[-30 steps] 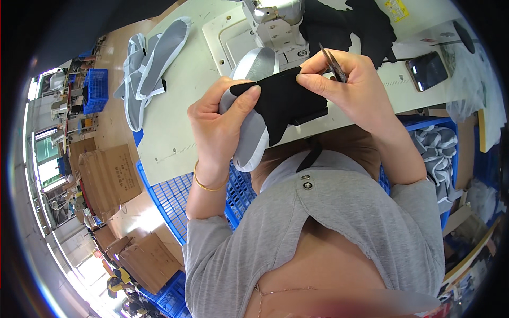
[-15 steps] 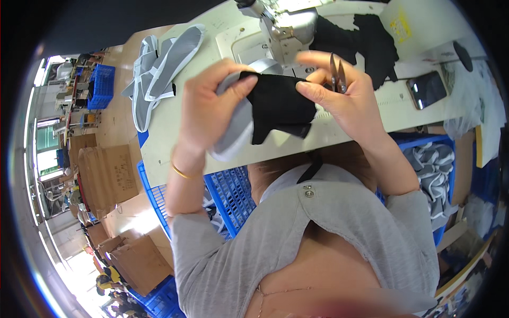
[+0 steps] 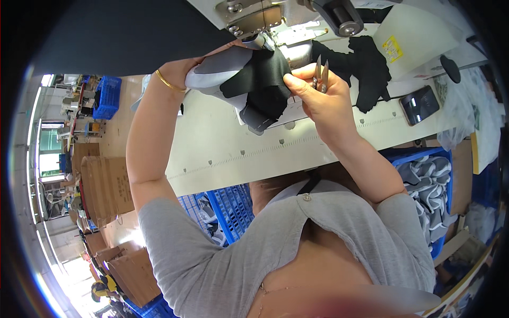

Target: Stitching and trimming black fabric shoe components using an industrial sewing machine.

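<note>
Under the needle area of the sewing machine [image 3: 257, 21] is a grey and white fabric piece [image 3: 209, 74], curved like a shoe upper, with a black fabric piece [image 3: 260, 79] lying over it. My left hand [image 3: 183, 69] is closed on the left end of the grey and white piece, its fingers partly hidden behind the cloth. My right hand [image 3: 328, 98] pinches the right edge of the black fabric between thumb and finger. Metal thread snips [image 3: 321, 79] are also held in it, blades pointing up.
Black cut pieces [image 3: 368, 74] lie on the table's far right, near a phone [image 3: 420, 104] and clear plastic bags [image 3: 461, 100]. Blue crates [image 3: 233, 212] with grey and white pieces [image 3: 429, 185] stand below the table's near edge. Cardboard boxes [image 3: 106, 185] are at left.
Both hands have carried the fabric up and away from me, to the machine's needle area. My left hand has moved left and behind the cloth. The machine head now shows larger overhead.
</note>
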The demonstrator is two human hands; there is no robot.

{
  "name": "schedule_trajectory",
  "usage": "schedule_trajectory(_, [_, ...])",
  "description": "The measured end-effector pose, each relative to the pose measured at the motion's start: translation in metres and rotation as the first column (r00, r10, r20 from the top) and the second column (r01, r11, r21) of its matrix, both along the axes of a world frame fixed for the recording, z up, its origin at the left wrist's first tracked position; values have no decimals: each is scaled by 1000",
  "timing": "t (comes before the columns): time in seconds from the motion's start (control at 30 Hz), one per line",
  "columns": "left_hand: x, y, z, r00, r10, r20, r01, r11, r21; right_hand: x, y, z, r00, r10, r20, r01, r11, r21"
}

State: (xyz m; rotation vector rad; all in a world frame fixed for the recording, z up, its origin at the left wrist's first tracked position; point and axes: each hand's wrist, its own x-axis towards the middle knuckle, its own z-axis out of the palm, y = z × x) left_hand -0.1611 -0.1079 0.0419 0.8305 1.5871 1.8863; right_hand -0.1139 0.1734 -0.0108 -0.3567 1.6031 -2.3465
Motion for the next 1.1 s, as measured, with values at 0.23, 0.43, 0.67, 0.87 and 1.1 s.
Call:
schedule_trajectory(0.23, [-22, -29, -3, 973, 81, -217, -154, 924, -349, 0, -4, -1, 998, 50, 46, -49, 998, -40])
schedule_trajectory(0.43, [-5, -34, 8, 707, 301, -640, -607, 723, -330, 2, -7, -1, 997, 55, 50, -52, 997, -50])
schedule_trajectory(0.67, [-27, -45, 12, 165, 316, -934, -928, 372, -38, -1, -17, -12, 1000, 19, -24, -22, 991, -134])
schedule_trajectory(0.87, [58, 1, 29, -343, 105, -934, -932, 82, 352, -2, -12, -6, 989, -46, -139, 46, 999, -3])
schedule_trajectory(1.1, [100, 119, -28, -112, 9, -994, -921, 375, 107, 6, -11, -4, 997, -22, -71, 14, 994, -110])
